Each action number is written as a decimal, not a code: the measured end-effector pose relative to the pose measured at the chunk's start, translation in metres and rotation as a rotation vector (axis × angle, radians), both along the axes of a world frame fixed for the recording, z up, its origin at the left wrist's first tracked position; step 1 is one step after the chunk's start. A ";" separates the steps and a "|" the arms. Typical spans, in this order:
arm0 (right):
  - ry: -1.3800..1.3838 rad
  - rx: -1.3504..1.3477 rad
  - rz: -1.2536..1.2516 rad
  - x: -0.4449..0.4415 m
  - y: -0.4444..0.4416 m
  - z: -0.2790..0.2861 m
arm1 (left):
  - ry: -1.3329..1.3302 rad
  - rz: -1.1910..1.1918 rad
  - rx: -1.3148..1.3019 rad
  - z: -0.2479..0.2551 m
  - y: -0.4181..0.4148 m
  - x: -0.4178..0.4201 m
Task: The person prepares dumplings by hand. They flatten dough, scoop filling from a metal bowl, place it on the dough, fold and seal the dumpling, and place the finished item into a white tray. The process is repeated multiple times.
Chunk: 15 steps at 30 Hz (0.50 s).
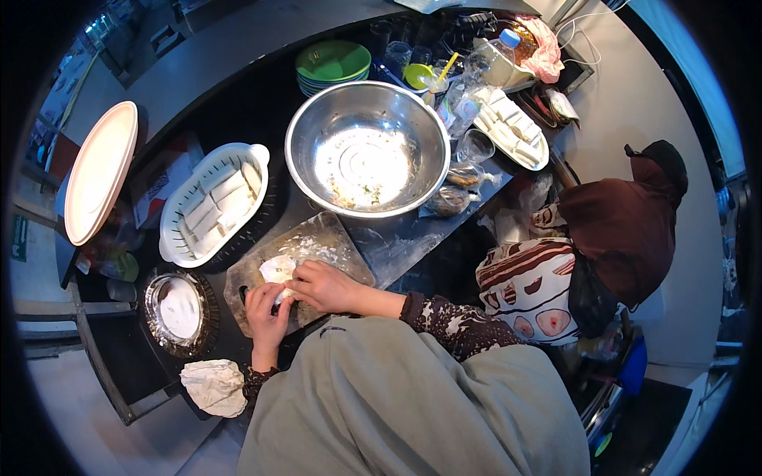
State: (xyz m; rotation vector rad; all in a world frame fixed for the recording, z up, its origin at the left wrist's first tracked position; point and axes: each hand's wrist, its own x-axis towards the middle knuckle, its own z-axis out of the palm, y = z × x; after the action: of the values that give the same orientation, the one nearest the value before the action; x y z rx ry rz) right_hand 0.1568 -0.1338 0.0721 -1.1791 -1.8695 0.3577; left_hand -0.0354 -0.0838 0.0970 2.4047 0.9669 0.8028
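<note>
On a worn wooden cutting board (268,318) dusted with flour lies a thin white dough wrapper (278,269). My left hand (268,309) pinches its near edge from the left. My right hand (324,287) grips the same edge from the right, and the fingers of both hands meet there. They partly cover the wrapper, so any filling inside is hidden. Beyond the board stands a large steel bowl (368,113) with food scraps on its bottom. Left of the board, a white plastic basket (259,156) holds several pale rolled pieces (221,205).
More rolls lie on a white oval plate (539,159). Behind the bowl are stacked green bowls (333,59) and a plastic bottle (497,56). A foil-rimmed plate (178,309) and crumpled cloth (213,388) sit left. Patterned fabric (527,285) and brown fabric (619,232) are at right.
</note>
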 end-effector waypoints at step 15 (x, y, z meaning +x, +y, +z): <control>0.001 -0.021 0.018 0.002 0.000 -0.004 | 0.025 0.014 0.013 0.000 -0.002 0.003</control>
State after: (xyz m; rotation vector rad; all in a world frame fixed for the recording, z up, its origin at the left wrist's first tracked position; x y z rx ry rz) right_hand 0.1592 -0.1340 0.0685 -1.1772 -1.8807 0.3886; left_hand -0.0321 -0.0857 0.0974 2.4265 0.9925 0.7885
